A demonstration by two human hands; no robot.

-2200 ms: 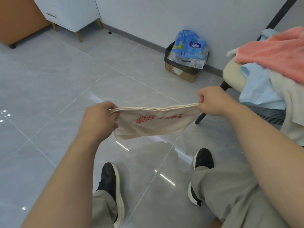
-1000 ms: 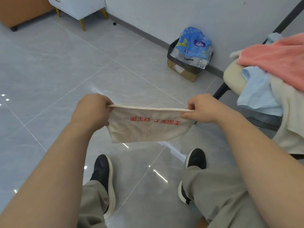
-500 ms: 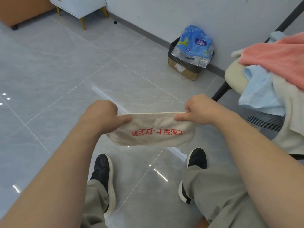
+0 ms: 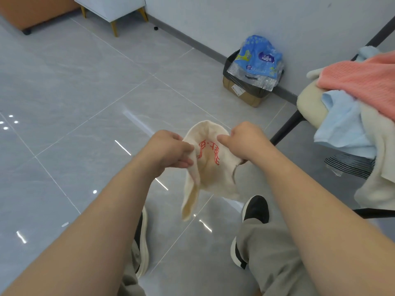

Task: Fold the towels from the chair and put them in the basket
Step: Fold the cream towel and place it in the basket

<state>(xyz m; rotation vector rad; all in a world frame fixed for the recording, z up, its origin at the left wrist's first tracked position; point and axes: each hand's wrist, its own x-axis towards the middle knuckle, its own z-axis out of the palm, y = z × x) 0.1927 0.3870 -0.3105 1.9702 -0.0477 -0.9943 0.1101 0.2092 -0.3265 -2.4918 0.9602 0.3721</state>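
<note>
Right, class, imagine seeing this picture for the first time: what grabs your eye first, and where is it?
The cream towel with red print, bunched between the left hand and right hand at centre. Then the pink towel and blue towel heaped on the chair at right, and the blue packet by the wall.

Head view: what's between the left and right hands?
Only the cream towel, bowed into an arch with its red print showing. The left hand and the right hand each pinch one side. The head view shows it.
</note>
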